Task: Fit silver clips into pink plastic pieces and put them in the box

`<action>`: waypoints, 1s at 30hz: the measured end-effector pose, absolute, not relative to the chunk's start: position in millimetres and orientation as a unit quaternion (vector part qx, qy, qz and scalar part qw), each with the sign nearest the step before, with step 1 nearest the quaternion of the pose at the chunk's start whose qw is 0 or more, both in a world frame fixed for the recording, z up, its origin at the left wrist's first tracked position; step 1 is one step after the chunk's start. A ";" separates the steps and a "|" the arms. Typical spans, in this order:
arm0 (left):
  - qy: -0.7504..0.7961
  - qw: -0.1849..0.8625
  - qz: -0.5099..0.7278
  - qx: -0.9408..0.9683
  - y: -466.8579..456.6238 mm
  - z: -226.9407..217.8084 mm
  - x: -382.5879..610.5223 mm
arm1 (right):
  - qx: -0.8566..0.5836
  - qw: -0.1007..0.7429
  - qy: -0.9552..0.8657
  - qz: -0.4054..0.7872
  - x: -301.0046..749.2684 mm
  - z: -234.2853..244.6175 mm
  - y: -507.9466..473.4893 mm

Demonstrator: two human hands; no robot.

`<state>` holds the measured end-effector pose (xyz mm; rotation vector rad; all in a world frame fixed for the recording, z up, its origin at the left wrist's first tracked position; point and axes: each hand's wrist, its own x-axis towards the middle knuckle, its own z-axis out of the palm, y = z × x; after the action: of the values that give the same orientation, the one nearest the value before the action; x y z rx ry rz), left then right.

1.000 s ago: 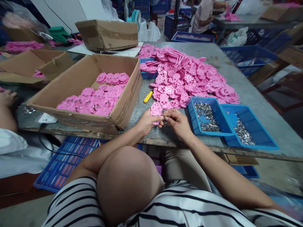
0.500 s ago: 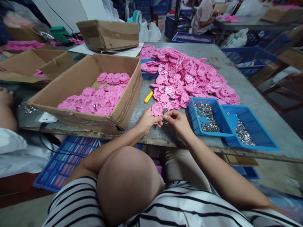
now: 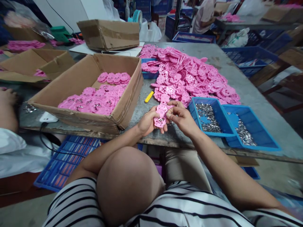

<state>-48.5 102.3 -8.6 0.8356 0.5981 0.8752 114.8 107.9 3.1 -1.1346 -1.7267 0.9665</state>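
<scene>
My left hand (image 3: 148, 122) is closed on a pink plastic part (image 3: 162, 111), thumb on its left edge and fingers beneath. The part is rounded at its ends, and small shiny metal pieces sit at its lower end. At its right edge my right hand (image 3: 181, 119) pinches with thumb and forefinger; whether a small metal piece is also between these fingertips cannot be made out. Loose metal pieces lie on the table just behind the hands, partly hidden. A large heap of similar pink parts (image 3: 191, 74) spreads beyond them.
Two blue trays (image 3: 214, 134) of small metal pieces stand to the right, one overlapping the other. A yellow-handled tool (image 3: 149, 96) lies ahead. On the left, a cardboard box (image 3: 94, 124) holds rows of pink parts. Another person's hand (image 3: 7, 96) rests at the far left.
The pink part has come nearer to me and turned so that more of it shows, metal pieces included. My right hand has shifted right, from its lower edge up to its right edge.
</scene>
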 end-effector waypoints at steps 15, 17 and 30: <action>0.237 0.804 0.370 0.400 102.1 -11.2 -49.3 | -0.430 0.313 -0.755 0.383 122.9 9.9 111.2; 0.240 0.802 0.367 0.407 102.1 -11.1 -49.2 | -0.428 0.312 -0.758 0.381 122.8 9.5 111.8; 0.254 0.805 0.349 0.407 101.3 -10.9 -49.6 | -0.437 0.273 -0.767 0.382 120.8 13.4 112.2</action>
<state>-49.6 101.3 -10.9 0.8711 0.5440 0.7478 120.8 112.2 13.4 -1.1752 -2.0639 1.0276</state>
